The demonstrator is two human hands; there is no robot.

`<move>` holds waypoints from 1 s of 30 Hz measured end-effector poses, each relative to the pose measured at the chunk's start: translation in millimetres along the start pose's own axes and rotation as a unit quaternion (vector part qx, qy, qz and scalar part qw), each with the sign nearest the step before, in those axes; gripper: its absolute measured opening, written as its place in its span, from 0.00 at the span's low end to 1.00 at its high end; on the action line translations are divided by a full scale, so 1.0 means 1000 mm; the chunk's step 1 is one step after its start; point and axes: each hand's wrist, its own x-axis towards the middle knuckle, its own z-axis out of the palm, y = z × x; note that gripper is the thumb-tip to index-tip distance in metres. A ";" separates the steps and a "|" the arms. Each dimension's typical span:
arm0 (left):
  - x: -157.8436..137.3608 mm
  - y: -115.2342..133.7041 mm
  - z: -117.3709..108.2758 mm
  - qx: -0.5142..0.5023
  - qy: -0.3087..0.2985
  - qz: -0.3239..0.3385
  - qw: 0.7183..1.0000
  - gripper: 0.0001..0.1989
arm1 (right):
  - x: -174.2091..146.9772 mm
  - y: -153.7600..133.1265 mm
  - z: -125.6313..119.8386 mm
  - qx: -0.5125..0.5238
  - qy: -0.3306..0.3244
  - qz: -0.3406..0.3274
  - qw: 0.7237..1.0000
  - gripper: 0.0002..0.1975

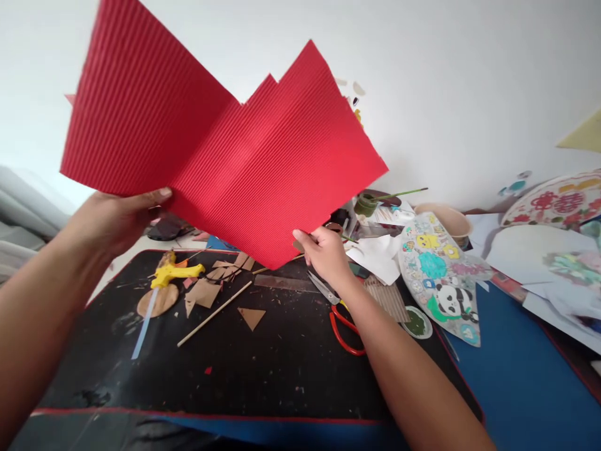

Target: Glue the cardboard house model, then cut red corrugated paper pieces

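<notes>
A large sheet of red corrugated cardboard (225, 156) is held up in the air above the table, creased and with a notched upper edge. My left hand (122, 216) pinches its lower left edge, thumb on the near face and fingers hidden behind. Along the lower right edge, my right hand (323, 250) grips the sheet between thumb and fingers. Under my right forearm lie red-handled scissors (345, 326), partly covered by the arm. A thin wooden stick (215, 314) and a small brown cardboard triangle (251, 318) rest on the black mat (263, 382) below the sheet.
A yellow glue gun (171, 272) sits on a round wooden disc (158, 302) at the left. Brown cardboard scraps (204, 292) and a clear ruler (286, 284) lie mid-mat. To the right are a panda-decorated fan shape (444, 282), a small green-filled dish (417, 322) and white papers (378, 258).
</notes>
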 end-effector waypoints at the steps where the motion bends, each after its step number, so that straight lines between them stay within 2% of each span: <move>1: 0.001 0.000 -0.005 0.030 0.006 0.007 1.000 0.19 | 0.008 -0.001 0.003 0.006 0.007 -0.013 1.000 0.25; 3: 0.001 0.000 -0.013 0.080 -0.010 -0.005 0.997 0.14 | 0.023 -0.003 0.010 0.018 0.031 -0.033 0.999 0.24; 5: -0.002 -0.002 -0.018 0.089 -0.019 -0.015 0.996 0.13 | 0.036 -0.004 0.019 0.044 0.051 -0.047 0.997 0.23; 9: -0.011 -0.007 -0.017 0.050 0.049 0.037 0.997 0.08 | 0.048 -0.002 0.036 0.101 0.055 -0.058 0.992 0.21; 13: -0.025 -0.005 -0.003 0.073 0.070 0.051 0.994 0.02 | 0.048 0.003 0.038 0.121 0.022 -0.077 0.989 0.19; 19: -0.043 0.000 0.020 0.097 0.089 0.057 0.990 0.04 | 0.050 0.009 0.029 0.075 0.050 -0.097 0.991 0.21; 24: -0.042 -0.006 0.016 0.083 0.104 0.100 0.986 0.07 | 0.053 0.011 0.023 0.067 0.028 -0.112 0.991 0.22; 26: -0.042 -0.005 0.015 0.070 0.114 0.106 0.985 0.11 | 0.054 0.013 0.023 0.067 0.011 -0.109 0.992 0.23; 30: -0.043 0.002 0.011 0.072 0.127 0.112 0.983 0.12 | 0.057 0.021 0.029 0.073 -0.024 -0.101 0.992 0.22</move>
